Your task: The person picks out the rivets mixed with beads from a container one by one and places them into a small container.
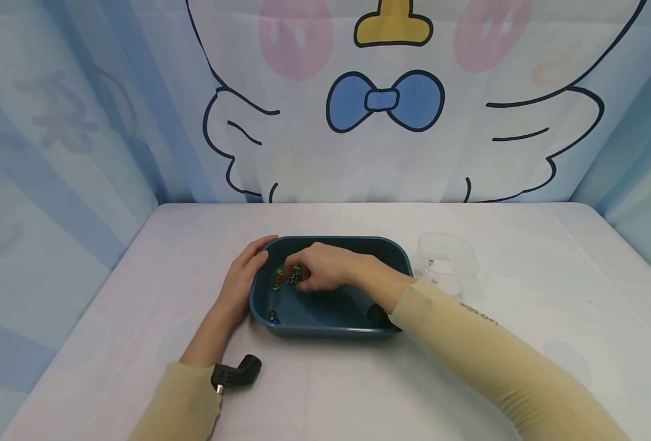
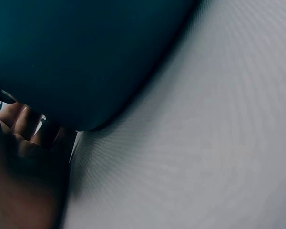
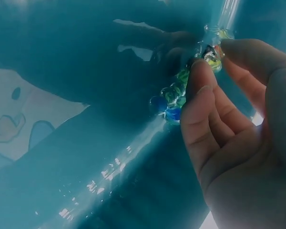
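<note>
A dark blue tray (image 1: 325, 331) stands on the table, with several small glass marbles (image 1: 278, 278) inside towards its left end. My left hand (image 1: 242, 278) holds the tray's left side, its thumb at the rim and its fingers round the back left corner. Reaching into the tray, my right hand (image 1: 325, 267) bends its fingers down among the marbles. In the right wrist view, patterned glass marbles (image 3: 212, 59) show between the fingertips of that hand (image 3: 238, 114), and green and blue marbles (image 3: 172, 113) lie just beside them.
A clear plastic box (image 1: 447, 260) with a white label stands behind the tray's right end. Two marbles (image 1: 273, 317) lie in the front left corner. A black wrist camera (image 1: 239, 372) sits by the left cuff. A printed curtain (image 1: 380, 159) hangs behind the white table (image 1: 325, 392).
</note>
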Demonstrator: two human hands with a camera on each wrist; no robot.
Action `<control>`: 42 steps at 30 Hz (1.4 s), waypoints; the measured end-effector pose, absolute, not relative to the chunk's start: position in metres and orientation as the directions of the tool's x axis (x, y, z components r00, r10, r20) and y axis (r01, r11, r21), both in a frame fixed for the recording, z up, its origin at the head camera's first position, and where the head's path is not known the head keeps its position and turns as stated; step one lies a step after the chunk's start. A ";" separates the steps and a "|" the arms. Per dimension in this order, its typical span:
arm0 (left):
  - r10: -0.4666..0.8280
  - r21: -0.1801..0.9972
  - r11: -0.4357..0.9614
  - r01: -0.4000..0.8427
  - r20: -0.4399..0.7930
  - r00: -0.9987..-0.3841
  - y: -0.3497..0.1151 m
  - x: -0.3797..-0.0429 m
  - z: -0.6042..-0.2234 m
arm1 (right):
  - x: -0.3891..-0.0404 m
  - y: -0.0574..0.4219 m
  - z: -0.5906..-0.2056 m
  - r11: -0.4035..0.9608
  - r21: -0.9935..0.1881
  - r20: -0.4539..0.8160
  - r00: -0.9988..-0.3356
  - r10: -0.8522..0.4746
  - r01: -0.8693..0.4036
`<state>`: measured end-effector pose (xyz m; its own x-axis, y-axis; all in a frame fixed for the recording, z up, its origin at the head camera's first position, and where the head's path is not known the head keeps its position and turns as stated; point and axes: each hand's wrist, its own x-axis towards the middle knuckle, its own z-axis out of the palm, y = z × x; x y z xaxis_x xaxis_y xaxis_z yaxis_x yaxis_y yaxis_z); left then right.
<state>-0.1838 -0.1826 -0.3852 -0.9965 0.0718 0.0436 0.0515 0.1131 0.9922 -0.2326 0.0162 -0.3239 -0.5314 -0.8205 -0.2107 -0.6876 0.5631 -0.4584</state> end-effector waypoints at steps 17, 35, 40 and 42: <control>0.050 0.992 0.118 0.034 0.028 -0.998 -0.181 -0.185 -0.384 | -0.232 0.015 -0.325 0.619 -0.406 -0.263 -0.563 -0.784 -0.672; 0.052 0.993 0.113 0.039 0.033 -0.998 -0.181 -0.185 -0.386 | -0.234 0.017 -0.326 0.686 -0.341 -0.259 -0.637 -0.726 -0.643; 0.046 0.992 0.120 0.038 0.033 -0.998 -0.181 -0.184 -0.386 | -0.234 0.016 -0.327 0.688 -0.322 -0.259 -0.639 -0.724 -0.650; 0.045 0.992 0.121 0.038 0.033 -0.998 -0.181 -0.184 -0.387 | -0.234 0.016 -0.327 0.689 -0.317 -0.260 -0.639 -0.724 -0.651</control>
